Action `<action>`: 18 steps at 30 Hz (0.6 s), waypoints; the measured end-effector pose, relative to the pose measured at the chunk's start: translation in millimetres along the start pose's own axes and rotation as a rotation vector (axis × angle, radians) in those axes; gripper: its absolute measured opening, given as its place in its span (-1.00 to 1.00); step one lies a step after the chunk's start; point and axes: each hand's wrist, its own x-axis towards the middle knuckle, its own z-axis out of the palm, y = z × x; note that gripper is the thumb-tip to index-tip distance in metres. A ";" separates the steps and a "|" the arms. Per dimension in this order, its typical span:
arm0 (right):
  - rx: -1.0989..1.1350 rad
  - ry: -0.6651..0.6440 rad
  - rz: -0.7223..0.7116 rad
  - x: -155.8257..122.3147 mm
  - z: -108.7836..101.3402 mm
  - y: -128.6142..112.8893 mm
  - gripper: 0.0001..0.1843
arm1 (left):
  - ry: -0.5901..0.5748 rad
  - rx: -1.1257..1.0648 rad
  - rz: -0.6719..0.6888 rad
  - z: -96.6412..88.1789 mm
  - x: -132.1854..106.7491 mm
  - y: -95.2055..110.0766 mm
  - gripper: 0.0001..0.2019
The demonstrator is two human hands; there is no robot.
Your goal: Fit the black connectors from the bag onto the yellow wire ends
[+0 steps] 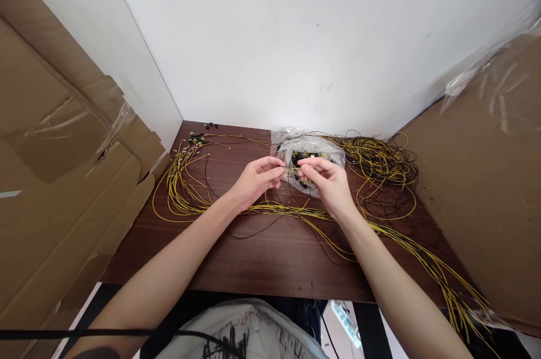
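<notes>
L hand (264, 177) and R hand (327, 178) face each other mid-tabletop (257, 255), fingertips w/ only a small gap b/w. Key relation: the thin wires (292, 168), black + yellow, cross that gap, long axis approx. L–R, i.e. in line w/ both sets of fingertips. Neither hand is clearly nearer; each is on the wires, L hand at the left side, R hand at the right.

Grip: L hand closed in a thumb-and-finger pinch on the wires; R hand same, pinching w/ thumb + forefinger. Can't tell exactly which strand sits in which pinch, or if the strands are joined; too fine to see. So the held pcs lie b/w the two grips, w/ loose lengths drooping to the near side of them.

Around: clear plastic bag (338, 157) w/ black connectors (311, 155) inside, just behind + below the hands in view. Long wire bundle (274, 209) runs L–R on the near side, passing under the forearms. Wire tangle (376, 159) at far right; a few yellow-black connector pcs (196, 138) at far left, well apart from the L hand.
</notes>
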 end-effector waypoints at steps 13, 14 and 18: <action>0.399 -0.079 0.372 4.9 -6.8 -2.3 -0.76 | 0.017 0.034 0.041 -0.5 0.1 -1.6 -0.78; 0.399 -0.071 0.369 5.1 -7.5 -1.8 -0.76 | 0.024 0.025 0.036 -0.1 0.2 -1.4 -0.78; 0.322 -0.055 0.307 4.5 -8.2 0.8 -0.73 | 0.039 -0.017 0.024 -0.8 1.4 -1.4 -0.78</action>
